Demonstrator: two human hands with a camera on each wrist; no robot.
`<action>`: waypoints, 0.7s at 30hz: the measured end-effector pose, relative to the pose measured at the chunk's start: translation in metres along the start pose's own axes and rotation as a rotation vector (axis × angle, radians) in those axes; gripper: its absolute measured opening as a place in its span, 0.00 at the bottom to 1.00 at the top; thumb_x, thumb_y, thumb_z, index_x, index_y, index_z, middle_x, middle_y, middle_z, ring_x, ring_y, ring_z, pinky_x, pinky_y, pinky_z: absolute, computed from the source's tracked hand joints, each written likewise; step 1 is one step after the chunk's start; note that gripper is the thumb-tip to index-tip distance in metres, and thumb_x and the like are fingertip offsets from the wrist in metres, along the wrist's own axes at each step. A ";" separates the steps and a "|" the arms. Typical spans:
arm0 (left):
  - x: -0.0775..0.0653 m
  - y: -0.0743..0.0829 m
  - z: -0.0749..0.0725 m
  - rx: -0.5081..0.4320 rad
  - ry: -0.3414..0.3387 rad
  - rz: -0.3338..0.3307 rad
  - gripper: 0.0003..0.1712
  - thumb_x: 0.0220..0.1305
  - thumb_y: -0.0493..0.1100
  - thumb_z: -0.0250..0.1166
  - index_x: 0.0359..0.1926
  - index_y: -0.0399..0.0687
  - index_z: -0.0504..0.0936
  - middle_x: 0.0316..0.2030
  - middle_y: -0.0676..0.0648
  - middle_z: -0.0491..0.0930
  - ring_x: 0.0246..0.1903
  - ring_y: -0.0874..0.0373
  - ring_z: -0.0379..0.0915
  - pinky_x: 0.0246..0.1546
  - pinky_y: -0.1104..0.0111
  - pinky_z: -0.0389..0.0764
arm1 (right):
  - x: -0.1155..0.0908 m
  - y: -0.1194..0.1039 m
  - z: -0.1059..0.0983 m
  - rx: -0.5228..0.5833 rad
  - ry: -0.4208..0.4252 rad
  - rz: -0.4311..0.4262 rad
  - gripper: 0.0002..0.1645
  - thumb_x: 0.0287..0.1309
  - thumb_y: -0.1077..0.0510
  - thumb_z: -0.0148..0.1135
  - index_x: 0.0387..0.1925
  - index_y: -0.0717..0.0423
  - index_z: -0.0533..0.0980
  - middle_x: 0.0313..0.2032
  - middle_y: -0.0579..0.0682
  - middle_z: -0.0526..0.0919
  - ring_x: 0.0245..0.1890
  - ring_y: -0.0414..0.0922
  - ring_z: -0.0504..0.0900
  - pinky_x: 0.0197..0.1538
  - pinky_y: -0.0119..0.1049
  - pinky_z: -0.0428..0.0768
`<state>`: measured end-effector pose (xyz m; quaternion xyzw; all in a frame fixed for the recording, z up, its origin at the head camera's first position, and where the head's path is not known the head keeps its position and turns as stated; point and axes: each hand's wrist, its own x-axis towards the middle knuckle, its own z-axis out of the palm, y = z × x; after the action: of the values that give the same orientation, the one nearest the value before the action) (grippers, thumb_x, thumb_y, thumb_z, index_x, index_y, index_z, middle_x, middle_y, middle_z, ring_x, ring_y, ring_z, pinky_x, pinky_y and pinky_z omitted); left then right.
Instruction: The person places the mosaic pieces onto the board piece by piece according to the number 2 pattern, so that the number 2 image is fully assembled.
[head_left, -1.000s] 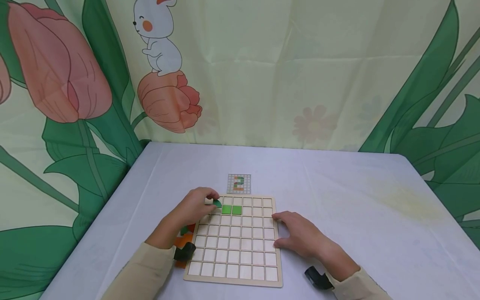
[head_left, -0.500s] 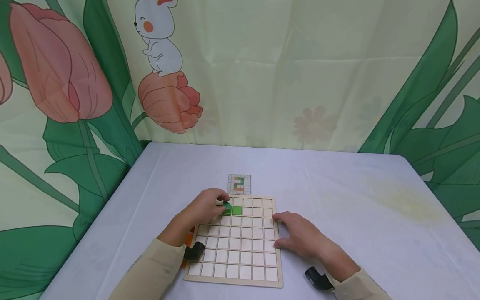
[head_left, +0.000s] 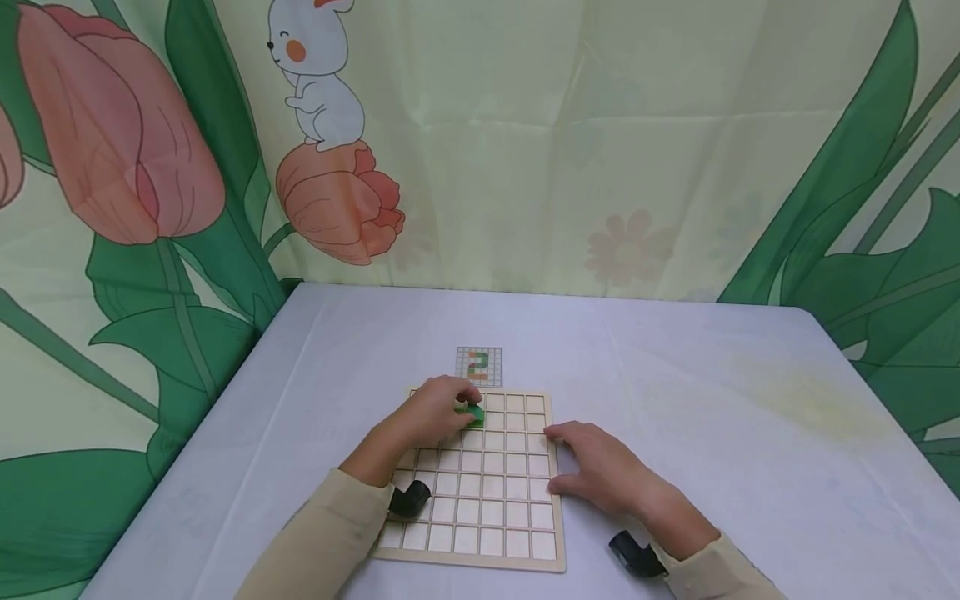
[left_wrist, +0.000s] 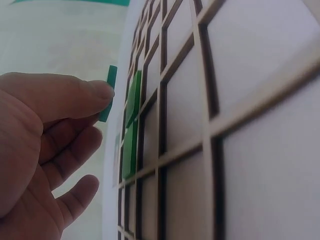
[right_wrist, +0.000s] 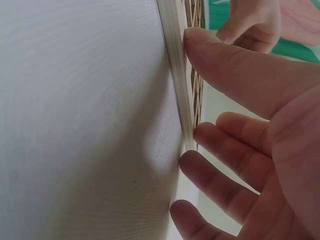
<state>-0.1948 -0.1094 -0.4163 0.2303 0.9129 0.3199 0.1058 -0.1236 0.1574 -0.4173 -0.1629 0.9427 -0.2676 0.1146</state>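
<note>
A wooden grid board (head_left: 560, 533) with many square cells lies on the table. Over its far rows, the left hand (head_left: 442, 410) pinches a small dark green piece (left_wrist: 111, 80) between thumb and fingers. Two bright green square tiles (left_wrist: 131, 150) sit side by side in the grid just beyond that piece; in the head view the hand mostly hides them. At the board's right side the right hand (head_left: 603, 468) touches the wooden edge (right_wrist: 176, 60) with its thumb and fingertips, its fingers extended and spread.
A small card (head_left: 478, 365) with a gridded, coloured figure like a 2 lies just beyond the board. White cloth covers the table (head_left: 712, 400). A printed curtain (head_left: 487, 150) hangs behind. Black wrist cameras (head_left: 636, 557) stick out from both sleeves.
The left hand has moved right across the board's far rows with the dark green piece, now overlapping the green tiles. Its arm now hides the orange and red pieces left of the board. The right hand stays put.
</note>
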 end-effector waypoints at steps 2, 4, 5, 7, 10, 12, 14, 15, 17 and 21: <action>0.003 0.002 0.002 0.010 -0.006 0.014 0.09 0.65 0.36 0.67 0.46 0.44 0.83 0.45 0.49 0.81 0.50 0.51 0.76 0.50 0.58 0.77 | 0.000 0.000 0.000 0.002 0.000 -0.002 0.40 0.49 0.54 0.78 0.63 0.60 0.73 0.61 0.53 0.76 0.64 0.54 0.71 0.66 0.50 0.68; 0.005 0.004 0.003 0.022 -0.007 0.027 0.09 0.65 0.36 0.68 0.46 0.44 0.83 0.44 0.50 0.81 0.48 0.52 0.76 0.49 0.58 0.77 | 0.000 0.001 -0.001 0.005 -0.001 -0.006 0.40 0.49 0.54 0.78 0.63 0.60 0.73 0.61 0.53 0.76 0.65 0.54 0.71 0.66 0.50 0.67; 0.006 0.005 0.004 0.025 -0.007 0.033 0.09 0.65 0.36 0.67 0.46 0.44 0.83 0.43 0.50 0.81 0.47 0.52 0.76 0.49 0.58 0.77 | 0.000 0.001 -0.001 0.008 -0.001 -0.007 0.40 0.49 0.54 0.78 0.63 0.60 0.73 0.61 0.54 0.76 0.65 0.54 0.71 0.66 0.51 0.67; 0.008 0.006 0.005 0.029 -0.006 0.040 0.09 0.65 0.36 0.67 0.46 0.44 0.83 0.43 0.50 0.81 0.46 0.53 0.76 0.48 0.59 0.77 | 0.000 0.001 -0.001 0.015 0.000 -0.008 0.39 0.49 0.54 0.78 0.63 0.60 0.73 0.61 0.54 0.76 0.65 0.54 0.71 0.66 0.51 0.67; 0.010 0.006 0.007 0.031 -0.007 0.046 0.10 0.65 0.35 0.68 0.47 0.43 0.82 0.43 0.50 0.81 0.46 0.53 0.76 0.48 0.59 0.77 | -0.001 0.001 -0.001 0.030 -0.005 -0.007 0.39 0.50 0.55 0.78 0.63 0.60 0.73 0.61 0.54 0.76 0.65 0.55 0.70 0.67 0.51 0.67; 0.011 0.007 0.009 0.026 -0.011 0.040 0.10 0.64 0.35 0.68 0.47 0.43 0.82 0.44 0.50 0.81 0.48 0.52 0.77 0.49 0.59 0.77 | -0.001 0.000 -0.001 0.037 -0.007 -0.003 0.39 0.50 0.55 0.77 0.63 0.60 0.73 0.61 0.54 0.76 0.65 0.54 0.70 0.67 0.51 0.66; 0.011 0.009 0.011 0.023 -0.016 0.036 0.10 0.64 0.36 0.69 0.47 0.43 0.82 0.45 0.50 0.81 0.49 0.52 0.77 0.50 0.59 0.77 | -0.001 0.000 -0.001 0.042 -0.011 0.001 0.39 0.50 0.56 0.77 0.63 0.60 0.73 0.61 0.54 0.76 0.65 0.54 0.71 0.67 0.51 0.66; 0.012 0.010 0.011 0.024 -0.018 0.037 0.10 0.64 0.36 0.69 0.47 0.43 0.83 0.45 0.49 0.82 0.49 0.52 0.77 0.50 0.59 0.77 | -0.001 -0.001 -0.001 0.042 -0.011 0.005 0.39 0.50 0.56 0.77 0.63 0.60 0.73 0.61 0.54 0.76 0.65 0.54 0.71 0.67 0.50 0.67; 0.012 0.012 0.013 0.023 -0.023 0.040 0.10 0.64 0.36 0.69 0.46 0.42 0.83 0.44 0.49 0.82 0.49 0.51 0.77 0.50 0.59 0.77 | -0.001 -0.001 0.000 0.048 -0.013 0.014 0.38 0.50 0.56 0.77 0.63 0.60 0.73 0.61 0.53 0.76 0.65 0.53 0.71 0.66 0.50 0.67; 0.013 0.014 0.016 0.033 -0.029 0.044 0.08 0.64 0.36 0.69 0.44 0.43 0.83 0.42 0.50 0.82 0.46 0.53 0.77 0.48 0.61 0.78 | -0.002 -0.003 0.001 0.072 -0.014 0.018 0.36 0.51 0.58 0.77 0.61 0.60 0.74 0.59 0.52 0.77 0.63 0.53 0.73 0.66 0.50 0.68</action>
<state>-0.1958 -0.0846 -0.4204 0.2565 0.9112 0.3035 0.1082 -0.1205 0.1557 -0.4160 -0.1518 0.9331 -0.2992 0.1295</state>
